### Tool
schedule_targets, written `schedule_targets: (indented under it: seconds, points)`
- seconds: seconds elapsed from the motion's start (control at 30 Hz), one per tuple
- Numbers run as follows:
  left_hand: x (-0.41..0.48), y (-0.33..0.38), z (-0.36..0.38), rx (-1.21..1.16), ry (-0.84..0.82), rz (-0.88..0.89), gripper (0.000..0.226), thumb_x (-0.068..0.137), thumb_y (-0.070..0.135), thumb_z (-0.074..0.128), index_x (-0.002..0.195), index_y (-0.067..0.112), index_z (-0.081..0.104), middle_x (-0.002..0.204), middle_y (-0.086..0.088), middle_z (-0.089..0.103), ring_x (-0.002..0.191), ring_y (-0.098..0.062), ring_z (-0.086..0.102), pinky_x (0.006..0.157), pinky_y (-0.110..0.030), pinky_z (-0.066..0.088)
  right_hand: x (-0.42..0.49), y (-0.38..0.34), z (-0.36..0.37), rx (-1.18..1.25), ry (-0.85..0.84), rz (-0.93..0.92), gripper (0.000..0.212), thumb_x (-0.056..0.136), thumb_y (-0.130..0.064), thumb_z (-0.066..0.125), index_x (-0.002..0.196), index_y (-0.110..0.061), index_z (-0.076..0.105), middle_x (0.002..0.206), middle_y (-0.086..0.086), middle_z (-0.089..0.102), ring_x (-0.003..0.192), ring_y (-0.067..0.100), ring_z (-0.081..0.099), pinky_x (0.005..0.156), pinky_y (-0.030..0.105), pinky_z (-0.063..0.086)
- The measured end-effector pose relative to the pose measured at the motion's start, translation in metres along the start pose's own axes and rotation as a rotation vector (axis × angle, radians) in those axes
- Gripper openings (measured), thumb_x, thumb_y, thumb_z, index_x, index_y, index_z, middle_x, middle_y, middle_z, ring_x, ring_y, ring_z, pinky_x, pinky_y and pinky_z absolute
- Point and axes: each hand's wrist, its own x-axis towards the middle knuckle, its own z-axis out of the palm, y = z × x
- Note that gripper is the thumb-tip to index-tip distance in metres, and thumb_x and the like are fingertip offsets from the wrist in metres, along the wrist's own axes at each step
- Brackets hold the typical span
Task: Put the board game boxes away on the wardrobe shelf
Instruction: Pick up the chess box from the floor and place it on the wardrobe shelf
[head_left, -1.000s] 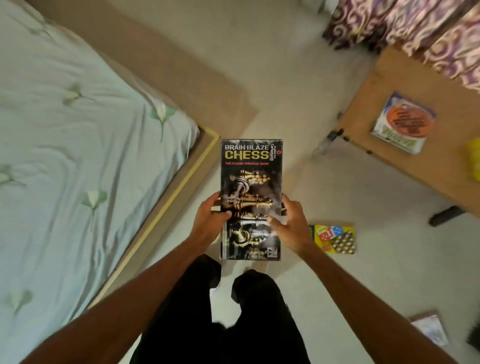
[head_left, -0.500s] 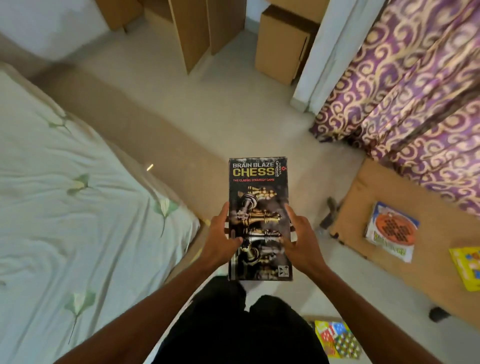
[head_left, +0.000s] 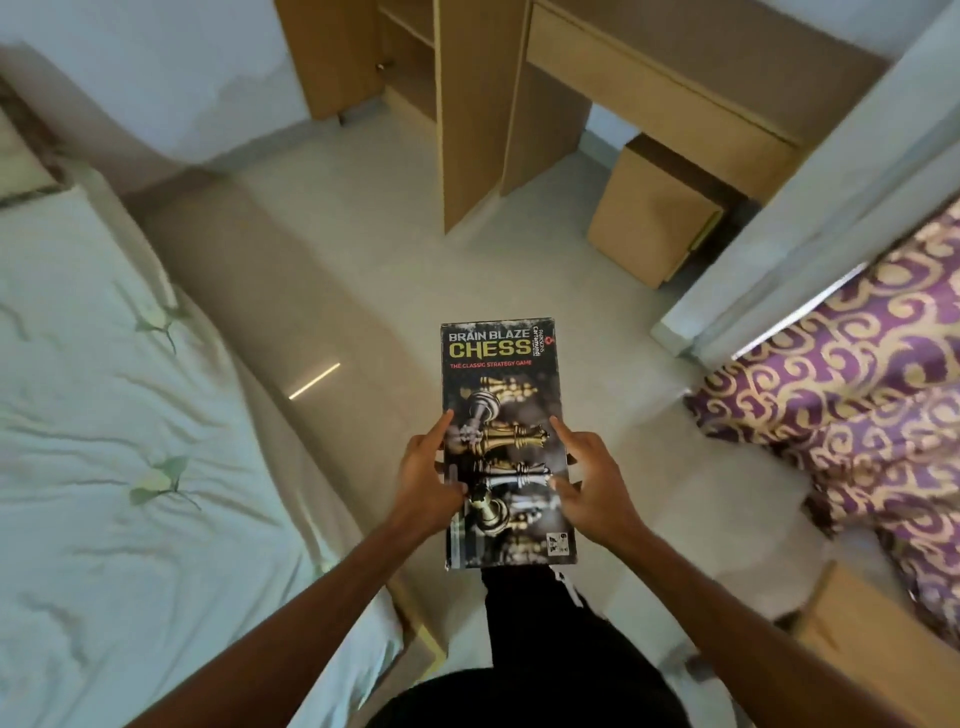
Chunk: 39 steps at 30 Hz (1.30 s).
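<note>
A dark chess box (head_left: 498, 374) with gold lettering lies flat in front of me, held at its near half by both hands. My left hand (head_left: 427, 486) grips its left edge with the thumb on the lid. My right hand (head_left: 592, 486) grips the right edge the same way. The wooden wardrobe (head_left: 467, 104) stands ahead at the top of the view, with open shelves (head_left: 408, 31) showing between its upright panels.
A bed with a pale green sheet (head_left: 104, 415) fills the left side. A purple and gold curtain (head_left: 857, 395) hangs at the right beside a white door frame (head_left: 810, 218). A small wooden box (head_left: 654, 218) sits under the desk-like unit. Beige floor runs ahead.
The view has swung up and forward: the wardrobe has come into sight, while the low wooden table and the floor boxes have dropped out. Both hands keep hold of the chess box.
</note>
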Motion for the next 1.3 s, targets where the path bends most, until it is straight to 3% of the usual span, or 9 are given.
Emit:
schedule_targets:
  seconds: [0.13, 0.33, 0.47, 0.6, 0.73, 0.93, 1.1, 1.3]
  points:
    - [0.104, 0.032, -0.033, -0.044, 0.063, -0.077, 0.091, 0.073, 0.006, 0.079, 0.148, 0.027, 0.032, 0.122, 0.001, 0.047, 0.096, -0.014, 0.059, 0.075, -0.024, 0.053, 0.132, -0.020, -0.019, -0.031, -0.085, -0.060, 0.072, 0.086, -0.001, 0.061, 0.148, -0.021, 0.030, 0.109, 0.007, 0.051, 0.101, 0.017, 0.047, 0.085, 0.015, 0.034]
    - [0.226, 0.055, -0.098, -0.072, 0.201, -0.125, 0.090, 0.074, 0.001, 0.076, 0.147, 0.029, 0.032, 0.120, 0.003, 0.045, 0.104, -0.017, 0.054, 0.087, -0.033, 0.056, 0.305, -0.067, -0.013, -0.047, -0.212, -0.103, 0.075, 0.089, -0.003, 0.058, 0.149, -0.034, 0.025, 0.116, -0.002, 0.045, 0.108, 0.007, 0.045, 0.088, 0.006, 0.032]
    - [0.313, 0.039, -0.159, -0.126, 0.283, -0.191, 0.090, 0.073, 0.005, 0.077, 0.147, 0.028, 0.033, 0.125, 0.002, 0.045, 0.105, -0.014, 0.052, 0.085, -0.027, 0.054, 0.422, -0.112, 0.020, -0.046, -0.287, -0.176, 0.071, 0.089, -0.005, 0.058, 0.148, -0.031, 0.028, 0.117, -0.003, 0.046, 0.110, 0.007, 0.045, 0.096, 0.015, 0.035]
    - [0.399, 0.024, -0.228, -0.165, 0.300, -0.183, 0.091, 0.072, 0.007, 0.078, 0.147, 0.030, 0.033, 0.128, -0.002, 0.047, 0.105, -0.016, 0.056, 0.082, -0.028, 0.057, 0.527, -0.157, 0.059, -0.051, -0.301, -0.221, 0.071, 0.090, -0.010, 0.060, 0.148, -0.033, 0.027, 0.116, -0.006, 0.044, 0.108, 0.005, 0.045, 0.093, 0.013, 0.035]
    - [0.491, 0.026, -0.318, -0.146, 0.306, -0.169, 0.090, 0.071, 0.004, 0.079, 0.147, 0.024, 0.035, 0.129, -0.007, 0.047, 0.113, -0.021, 0.054, 0.088, -0.036, 0.057, 0.632, -0.218, 0.090, -0.017, -0.297, -0.219, 0.070, 0.089, -0.008, 0.060, 0.149, -0.029, 0.028, 0.117, -0.003, 0.046, 0.106, 0.007, 0.046, 0.090, 0.014, 0.038]
    - [0.634, 0.039, -0.430, -0.084, 0.283, -0.164, 0.085, 0.072, 0.008, 0.080, 0.145, 0.023, 0.039, 0.129, -0.004, 0.049, 0.105, -0.023, 0.060, 0.072, -0.023, 0.055, 0.786, -0.289, 0.120, 0.045, -0.277, -0.242, 0.070, 0.087, -0.003, 0.058, 0.148, -0.023, 0.030, 0.116, 0.003, 0.047, 0.105, 0.013, 0.050, 0.093, 0.020, 0.044]
    - [0.773, 0.045, -0.498, -0.064, 0.265, -0.154, 0.082, 0.074, 0.011, 0.079, 0.144, 0.024, 0.039, 0.131, -0.003, 0.048, 0.105, -0.023, 0.060, 0.072, -0.028, 0.058, 0.927, -0.324, 0.146, 0.109, -0.222, -0.207, 0.068, 0.088, -0.001, 0.055, 0.148, -0.024, 0.032, 0.115, 0.000, 0.048, 0.103, 0.007, 0.050, 0.085, 0.008, 0.042]
    - [0.945, 0.074, -0.571, -0.061, 0.240, -0.156, 0.084, 0.075, 0.010, 0.079, 0.146, 0.024, 0.036, 0.133, -0.003, 0.046, 0.103, -0.022, 0.059, 0.073, -0.039, 0.061, 1.108, -0.366, 0.148, 0.119, -0.210, -0.191, 0.068, 0.090, -0.001, 0.055, 0.148, -0.027, 0.031, 0.117, 0.001, 0.047, 0.105, 0.008, 0.049, 0.089, 0.016, 0.045]
